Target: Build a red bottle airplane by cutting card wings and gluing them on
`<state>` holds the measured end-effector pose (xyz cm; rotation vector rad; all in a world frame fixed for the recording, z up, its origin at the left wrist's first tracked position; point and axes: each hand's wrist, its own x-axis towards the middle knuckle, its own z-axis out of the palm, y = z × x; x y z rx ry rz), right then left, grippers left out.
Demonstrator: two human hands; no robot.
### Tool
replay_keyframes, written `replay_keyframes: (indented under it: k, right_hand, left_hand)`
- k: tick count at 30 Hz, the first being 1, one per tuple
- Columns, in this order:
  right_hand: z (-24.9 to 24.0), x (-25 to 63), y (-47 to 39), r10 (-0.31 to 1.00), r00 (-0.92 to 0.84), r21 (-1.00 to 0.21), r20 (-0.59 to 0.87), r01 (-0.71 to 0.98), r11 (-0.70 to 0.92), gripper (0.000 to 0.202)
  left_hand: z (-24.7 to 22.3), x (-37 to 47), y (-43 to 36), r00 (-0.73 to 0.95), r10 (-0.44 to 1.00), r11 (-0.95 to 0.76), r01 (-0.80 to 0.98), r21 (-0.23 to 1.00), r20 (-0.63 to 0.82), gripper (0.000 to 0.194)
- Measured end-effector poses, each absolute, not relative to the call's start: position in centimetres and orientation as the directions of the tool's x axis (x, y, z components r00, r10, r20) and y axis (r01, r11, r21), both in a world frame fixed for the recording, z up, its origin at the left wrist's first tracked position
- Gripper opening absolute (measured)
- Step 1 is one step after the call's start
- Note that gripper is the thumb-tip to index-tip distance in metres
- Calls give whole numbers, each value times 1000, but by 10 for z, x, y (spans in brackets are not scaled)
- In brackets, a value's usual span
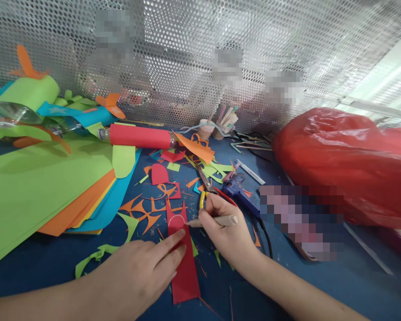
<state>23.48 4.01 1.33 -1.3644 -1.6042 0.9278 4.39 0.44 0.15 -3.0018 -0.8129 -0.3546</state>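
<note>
The red strip (187, 276) lies on the blue table (337, 278), pressed under the left hand's (147, 263) outstretched fingers, while the right hand (229, 234) pinches a pen (227, 220) at its edge. Scraps (150, 220) surround it, scissors (205, 179) and a glue gun (242, 195) crowd the right hand, and tabletop shows between the right forearm and the red bag (347, 165).

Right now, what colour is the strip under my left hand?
The strip under your left hand is red; the head view shows it best.
</note>
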Motion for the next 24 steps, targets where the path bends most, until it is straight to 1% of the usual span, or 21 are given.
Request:
replay_keyframes:
  k: [3, 7, 10, 13, 15, 19, 24]
  right_hand:
    - [13, 236, 41, 989, -91, -909, 117, 392, 144, 22]
    - [17, 237, 40, 988, -79, -918, 130, 366, 150, 24]
    - [20, 238, 39, 987, -65, -952, 148, 262, 160, 26]
    - [19, 238, 38, 983, -126, -975, 132, 161, 152, 23]
    - [17, 237, 38, 981, -162, -978, 108, 163, 134, 21]
    - [12, 234, 39, 975, -216, -969, 56, 225, 106, 23]
    - [9, 233, 39, 970, -235, -970, 55, 216, 107, 23]
  left_hand:
    - [3, 44, 5, 844, 496, -866, 499, 43, 205, 40]
    - [3, 43, 4, 851, 475, -876, 482, 26, 224, 42]
    - [1, 43, 3, 836, 503, -860, 510, 25, 218, 42]
    - [-3, 42, 2, 840, 510, -856, 518, 7, 186, 40]
    - [-7, 39, 1, 856, 484, -868, 496, -20, 181, 42]
    - [-14, 33, -3, 846, 470, -859, 504, -91, 252, 50]
    - [-14, 33, -4, 848, 440, -871, 483, -91, 294, 48]
